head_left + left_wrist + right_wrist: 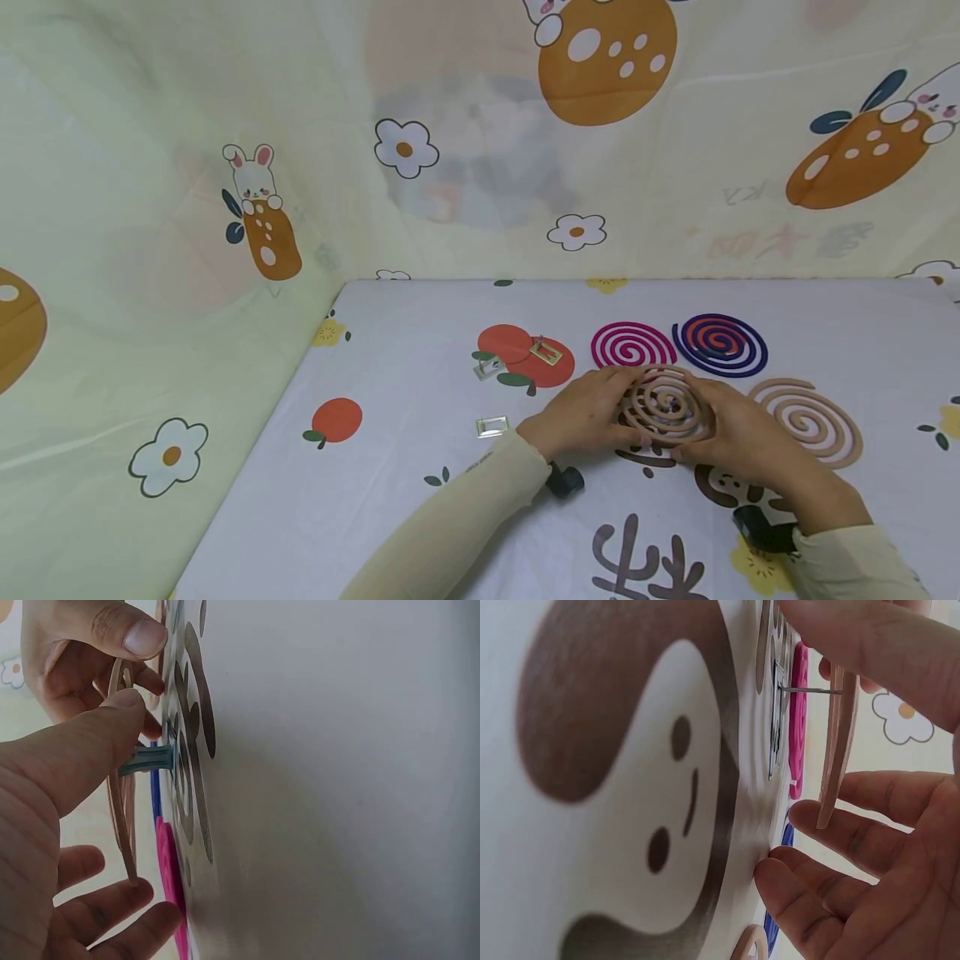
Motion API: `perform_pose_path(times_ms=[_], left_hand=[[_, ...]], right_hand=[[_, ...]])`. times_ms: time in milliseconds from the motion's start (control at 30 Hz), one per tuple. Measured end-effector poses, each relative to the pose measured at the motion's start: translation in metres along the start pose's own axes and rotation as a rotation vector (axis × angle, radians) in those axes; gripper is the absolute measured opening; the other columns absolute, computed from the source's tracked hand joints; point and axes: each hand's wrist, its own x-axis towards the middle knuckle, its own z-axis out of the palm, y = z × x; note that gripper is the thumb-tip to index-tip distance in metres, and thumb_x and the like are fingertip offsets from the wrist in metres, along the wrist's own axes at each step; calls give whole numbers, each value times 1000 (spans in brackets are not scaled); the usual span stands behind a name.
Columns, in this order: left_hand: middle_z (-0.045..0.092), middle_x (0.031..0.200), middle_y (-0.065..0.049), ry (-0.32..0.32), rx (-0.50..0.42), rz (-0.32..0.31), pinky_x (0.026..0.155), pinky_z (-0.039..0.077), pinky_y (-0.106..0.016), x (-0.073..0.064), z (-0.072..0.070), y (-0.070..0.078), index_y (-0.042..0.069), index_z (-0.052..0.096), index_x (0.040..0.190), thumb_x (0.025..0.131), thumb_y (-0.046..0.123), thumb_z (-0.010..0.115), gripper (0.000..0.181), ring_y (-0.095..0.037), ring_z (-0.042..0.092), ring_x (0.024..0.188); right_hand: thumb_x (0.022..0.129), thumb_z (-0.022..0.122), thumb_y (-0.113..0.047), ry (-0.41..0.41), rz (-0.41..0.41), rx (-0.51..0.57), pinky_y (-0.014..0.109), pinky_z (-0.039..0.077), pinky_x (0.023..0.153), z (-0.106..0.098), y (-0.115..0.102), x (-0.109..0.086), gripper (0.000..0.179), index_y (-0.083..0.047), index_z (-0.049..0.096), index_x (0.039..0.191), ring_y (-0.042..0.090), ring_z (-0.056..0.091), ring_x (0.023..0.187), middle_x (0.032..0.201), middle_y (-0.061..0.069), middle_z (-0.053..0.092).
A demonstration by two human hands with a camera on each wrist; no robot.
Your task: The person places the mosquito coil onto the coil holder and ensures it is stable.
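Observation:
Between both hands, a brown mosquito coil [666, 404] is held flat a little above the table. My left hand [581, 412] grips its left edge, thumb on the near side and fingers spread around the far side. On the opposite edge, my right hand [750, 437] holds the coil between thumb and fingers. Under its middle, a small metal coil stand [150, 759] rises from the table; its upright prong [810, 691] reaches the coil in the right wrist view. Another brown coil [810, 421] lies right of my right hand.
Behind the hands lie a pink coil [633, 343] and a dark blue coil [720, 346] with an orange-red inner part. Left of them are three small metal stands: a gold one [546, 352], a silver one [490, 367] and another [492, 427] near my left sleeve.

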Motion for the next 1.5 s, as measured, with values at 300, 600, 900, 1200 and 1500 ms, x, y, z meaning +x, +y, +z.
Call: perform_pose_path(times_ms=[300,600,900,1200,1500], left_hand=[[44,160,5,6,18,11,119,34,-25,-1,0,0,23,31,164,93,54,74,89,-11,43,145],[47,158,4,12,27,21,117,36,-24,-1,1,-2,22,32,163,92,54,75,89,-11,46,142],[46,159,6,-1,-17,-3,117,37,-28,-3,-2,-3,25,33,163,95,59,68,85,-12,44,144],[42,164,-2,95,-25,-64,125,28,-35,0,-22,-10,15,36,163,108,58,40,70,-20,37,153],[37,167,-2,159,251,-210,125,22,-57,14,-26,-19,26,34,164,99,58,61,76,-23,35,153]], right_hand=[[66,98,-32,5,4,5,67,48,95,-1,-1,-1,114,14,39,152,53,57,122,139,39,55],[73,95,-41,-9,48,15,74,41,101,-2,-4,-3,111,15,39,151,60,47,130,143,43,48],[75,92,-44,-22,95,-8,77,37,103,-2,-6,-9,114,15,34,154,63,41,133,147,43,43],[84,85,-45,74,68,46,83,28,102,-4,-6,-21,110,2,24,163,65,29,142,159,39,29],[93,72,-50,122,127,-67,89,16,100,-11,9,-34,106,-12,9,168,69,10,146,167,37,8]])
